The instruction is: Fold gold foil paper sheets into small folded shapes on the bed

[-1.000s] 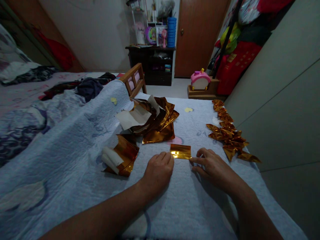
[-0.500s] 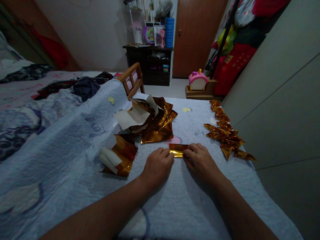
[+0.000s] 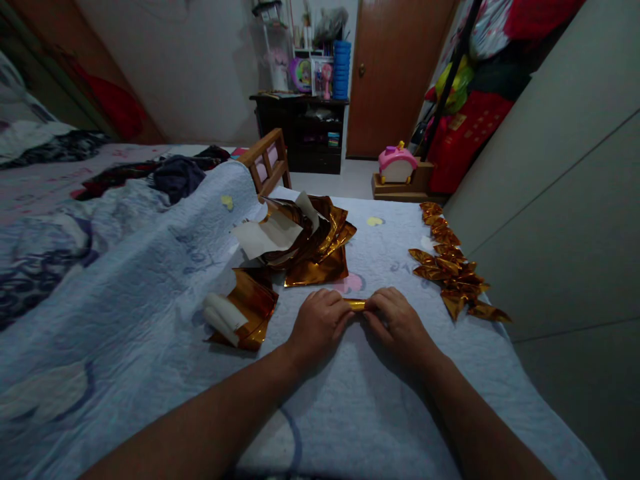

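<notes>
A narrow folded strip of gold foil paper lies low over the bedspread, its ends covered by my fingers. My left hand is closed on the left end, thumb beneath and fingers on top. Gripping the right end, my right hand has its fingers curled and pressed together. Just beyond my hands is a fanned stack of gold foil sheets with pale backs. A smaller curled bundle of foil sheets rests left of my left hand. Several folded gold foil pieces lie in a row to the right.
A light blue quilted bedspread covers the surface under my hands. A wooden bed rail rises behind the stack. Pale cabinet panels stand along the right edge. Farther back are a pink toy case and a dark cabinet.
The foil paper has gone from a wider, partly open fold to a narrow strip. My hands have moved closer together, fingers now pinching both ends.
</notes>
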`<state>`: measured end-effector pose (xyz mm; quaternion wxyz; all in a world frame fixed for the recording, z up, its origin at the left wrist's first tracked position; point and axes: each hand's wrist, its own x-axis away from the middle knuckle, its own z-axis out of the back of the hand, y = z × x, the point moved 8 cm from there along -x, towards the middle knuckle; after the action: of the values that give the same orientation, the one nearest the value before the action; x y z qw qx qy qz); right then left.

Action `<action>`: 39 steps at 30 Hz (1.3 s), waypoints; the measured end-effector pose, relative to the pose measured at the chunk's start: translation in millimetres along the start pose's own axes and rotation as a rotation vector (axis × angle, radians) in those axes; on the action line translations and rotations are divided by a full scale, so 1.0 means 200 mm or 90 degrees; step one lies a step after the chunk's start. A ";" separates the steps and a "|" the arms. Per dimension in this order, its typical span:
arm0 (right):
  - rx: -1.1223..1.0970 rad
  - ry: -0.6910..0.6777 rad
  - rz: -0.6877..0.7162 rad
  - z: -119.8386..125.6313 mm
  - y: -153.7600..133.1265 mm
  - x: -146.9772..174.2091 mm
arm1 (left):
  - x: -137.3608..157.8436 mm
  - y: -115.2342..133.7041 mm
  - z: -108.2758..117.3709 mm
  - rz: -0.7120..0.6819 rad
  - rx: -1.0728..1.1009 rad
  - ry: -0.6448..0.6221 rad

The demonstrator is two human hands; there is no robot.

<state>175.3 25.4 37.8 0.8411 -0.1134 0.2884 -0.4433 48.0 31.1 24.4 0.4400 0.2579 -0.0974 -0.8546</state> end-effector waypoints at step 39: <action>-0.585 0.061 -0.419 0.03 0.23 0.07 | 0.00 -0.10 0.17 0.080 0.334 0.185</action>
<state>217.2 40.1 16.2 0.5085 -0.5316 0.4390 -0.5159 16.3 40.1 45.5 0.4198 0.4760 -0.2662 -0.7255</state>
